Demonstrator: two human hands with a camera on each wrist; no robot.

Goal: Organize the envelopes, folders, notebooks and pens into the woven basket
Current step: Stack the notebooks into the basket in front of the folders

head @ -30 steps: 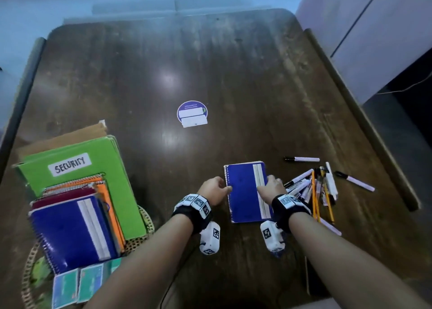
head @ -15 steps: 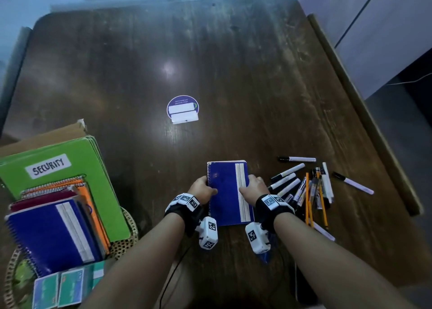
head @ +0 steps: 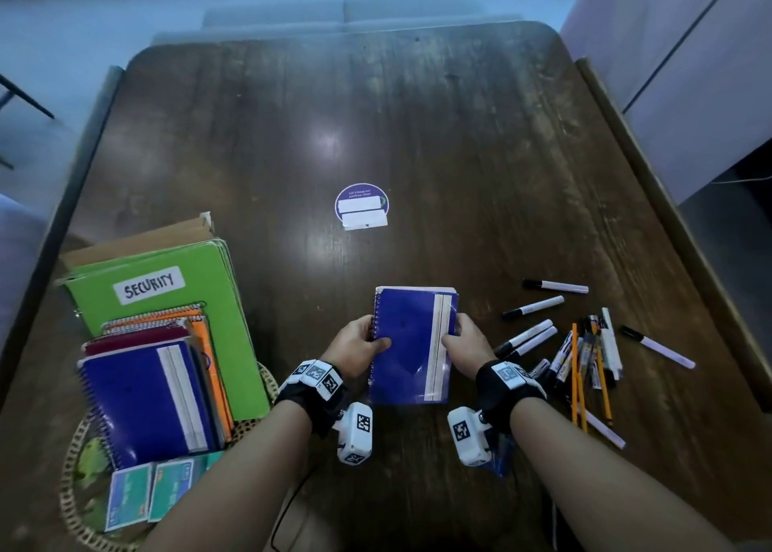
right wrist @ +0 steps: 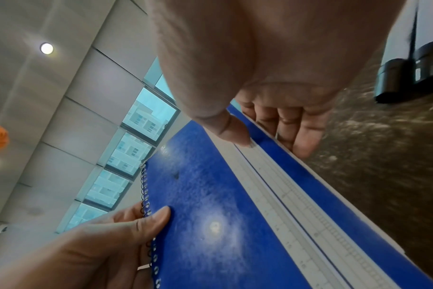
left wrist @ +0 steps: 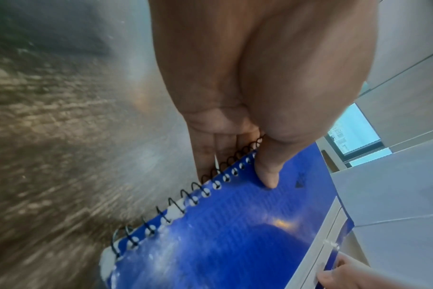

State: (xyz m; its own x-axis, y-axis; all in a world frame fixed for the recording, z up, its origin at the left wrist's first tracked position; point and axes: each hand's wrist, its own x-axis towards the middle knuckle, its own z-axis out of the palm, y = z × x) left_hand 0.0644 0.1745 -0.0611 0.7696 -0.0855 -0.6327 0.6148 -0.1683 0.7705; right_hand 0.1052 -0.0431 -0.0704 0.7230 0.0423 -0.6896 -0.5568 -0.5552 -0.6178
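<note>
A blue spiral notebook point(head: 411, 342) with a pale strip down its right side is held over the table, its near end raised. My left hand point(head: 360, 344) pinches its spiral edge, thumb on the cover point(left wrist: 235, 224) and fingers beneath. My right hand point(head: 461, 340) pinches the opposite edge, thumb on the pale strip point(right wrist: 279, 176). At the near left the woven basket point(head: 73, 505) holds a green folder point(head: 167, 288) marked SECURITY, brown envelopes point(head: 138, 238), orange, maroon and blue notebooks point(head: 146, 401) and small teal cards point(head: 146, 493). Several markers and pencils point(head: 585, 355) lie scattered to the right.
A round purple sticker point(head: 362, 205) with white labels sits mid-table. The dark wooden table point(head: 417, 133) has a raised rail point(head: 668, 225) along its right side. White cabinets point(head: 676, 50) stand beyond the right edge.
Both hands went from resting at the notebook's sides on the table to pinching its edges, thumbs on the cover, and its near end has come up. The head view shifted.
</note>
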